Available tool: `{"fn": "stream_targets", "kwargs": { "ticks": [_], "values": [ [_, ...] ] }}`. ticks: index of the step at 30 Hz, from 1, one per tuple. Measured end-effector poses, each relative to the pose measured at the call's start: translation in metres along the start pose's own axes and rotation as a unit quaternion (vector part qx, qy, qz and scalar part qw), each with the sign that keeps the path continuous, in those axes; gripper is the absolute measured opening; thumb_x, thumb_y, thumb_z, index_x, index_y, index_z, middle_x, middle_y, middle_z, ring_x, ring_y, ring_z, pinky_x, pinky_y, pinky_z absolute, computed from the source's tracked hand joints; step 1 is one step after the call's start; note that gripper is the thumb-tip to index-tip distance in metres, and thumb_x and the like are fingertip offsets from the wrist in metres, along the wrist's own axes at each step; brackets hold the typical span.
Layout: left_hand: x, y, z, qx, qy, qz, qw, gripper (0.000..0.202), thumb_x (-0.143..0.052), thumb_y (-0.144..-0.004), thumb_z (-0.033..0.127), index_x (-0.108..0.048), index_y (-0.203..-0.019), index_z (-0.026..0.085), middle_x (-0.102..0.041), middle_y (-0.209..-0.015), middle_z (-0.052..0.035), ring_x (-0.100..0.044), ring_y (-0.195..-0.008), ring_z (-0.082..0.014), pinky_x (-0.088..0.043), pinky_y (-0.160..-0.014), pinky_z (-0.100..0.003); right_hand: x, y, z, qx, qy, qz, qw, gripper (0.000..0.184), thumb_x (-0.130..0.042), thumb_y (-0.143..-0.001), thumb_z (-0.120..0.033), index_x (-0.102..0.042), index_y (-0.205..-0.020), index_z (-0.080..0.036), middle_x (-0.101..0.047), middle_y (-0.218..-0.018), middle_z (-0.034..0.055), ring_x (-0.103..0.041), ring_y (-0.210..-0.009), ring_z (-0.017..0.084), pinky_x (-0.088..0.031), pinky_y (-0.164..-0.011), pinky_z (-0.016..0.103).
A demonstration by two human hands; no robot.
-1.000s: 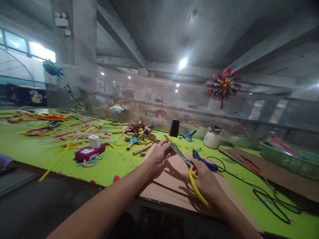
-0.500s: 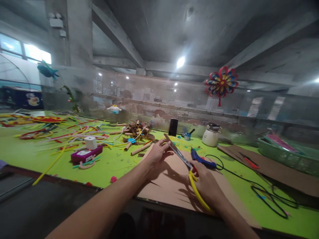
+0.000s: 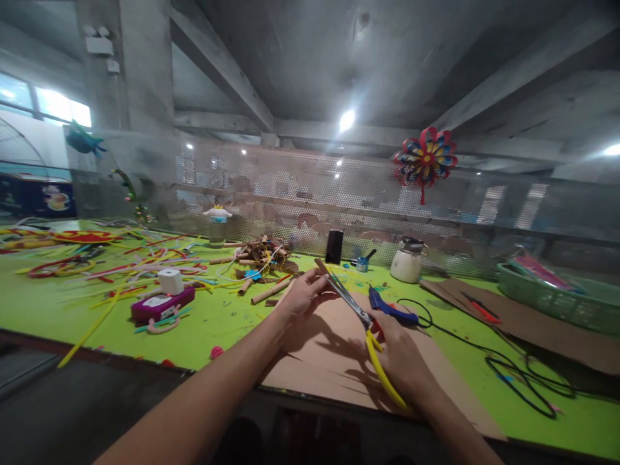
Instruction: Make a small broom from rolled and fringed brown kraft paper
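Observation:
My right hand is closed around the yellow handles of a pair of scissors, whose metal blades point up and to the left. Between the fingers of my left hand is a narrow brown cardboard strip, its upper end sticking out above the fingertips. The blade tips lie against or right beside this strip; which of the two I cannot tell. Below both hands a tan cardboard sheet lies flat at the table's front edge. A blue glue gun rests just beyond my right hand.
On the green table are a pile of brown cardboard rolls, scattered coloured strips, a purple box and a white jug. To the right, a black cable coils near brown cardboard and a green basket.
The whole view has shifted slightly, so things sit a little further left. Both hands keep nearly the same pose, with the strip and scissors still held; the blades look slightly more parted.

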State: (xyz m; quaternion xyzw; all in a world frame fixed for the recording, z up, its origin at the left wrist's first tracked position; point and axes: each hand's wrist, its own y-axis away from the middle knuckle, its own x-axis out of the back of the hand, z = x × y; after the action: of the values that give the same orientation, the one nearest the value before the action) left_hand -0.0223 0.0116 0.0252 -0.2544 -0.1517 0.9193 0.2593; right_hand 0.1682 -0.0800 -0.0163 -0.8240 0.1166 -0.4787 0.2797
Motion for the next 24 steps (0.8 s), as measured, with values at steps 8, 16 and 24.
{"fn": "stream_targets", "kwargs": {
  "ticks": [8, 16, 24],
  "values": [
    [-0.0005, -0.0003, 0.0008, 0.015, 0.023, -0.02, 0.999, 0.024, -0.069, -0.071, 0.025, -0.057, -0.089, 0.014, -0.062, -0.08, -0.004, -0.061, -0.074, -0.0145, -0.05, -0.076, -0.034, 0.0028, 0.0004, -0.0053, -0.014, -0.003, 0.005, 1.0, 0.04, -0.054, -0.076, -0.041, -0.05, -0.108, -0.019, -0.055, -0.088, 0.0066, -0.052, -0.075, 0.021, -0.044, -0.066, 0.033],
    [-0.0026, 0.0006, 0.0039, 0.01, 0.021, -0.006, 1.0, 0.023, -0.069, -0.071, 0.025, -0.057, -0.087, 0.014, -0.063, -0.082, -0.0048, -0.061, -0.076, -0.015, -0.05, -0.077, -0.034, 0.0031, 0.0018, -0.007, -0.013, 0.006, 0.007, 1.0, 0.039, -0.051, -0.077, -0.04, -0.049, -0.11, -0.018, -0.053, -0.088, 0.0071, -0.051, -0.074, 0.02, -0.043, -0.065, 0.033],
    [-0.0037, 0.0022, 0.0059, 0.026, 0.012, -0.022, 0.999, 0.023, -0.068, -0.072, 0.026, -0.057, -0.088, 0.014, -0.063, -0.081, -0.0041, -0.061, -0.074, -0.0143, -0.049, -0.075, -0.033, 0.0031, 0.0022, -0.0048, -0.007, -0.009, 0.011, 1.0, 0.038, -0.055, -0.075, -0.042, -0.053, -0.105, -0.019, -0.054, -0.082, 0.005, -0.051, -0.068, 0.018, -0.043, -0.062, 0.031]
  ]
}}
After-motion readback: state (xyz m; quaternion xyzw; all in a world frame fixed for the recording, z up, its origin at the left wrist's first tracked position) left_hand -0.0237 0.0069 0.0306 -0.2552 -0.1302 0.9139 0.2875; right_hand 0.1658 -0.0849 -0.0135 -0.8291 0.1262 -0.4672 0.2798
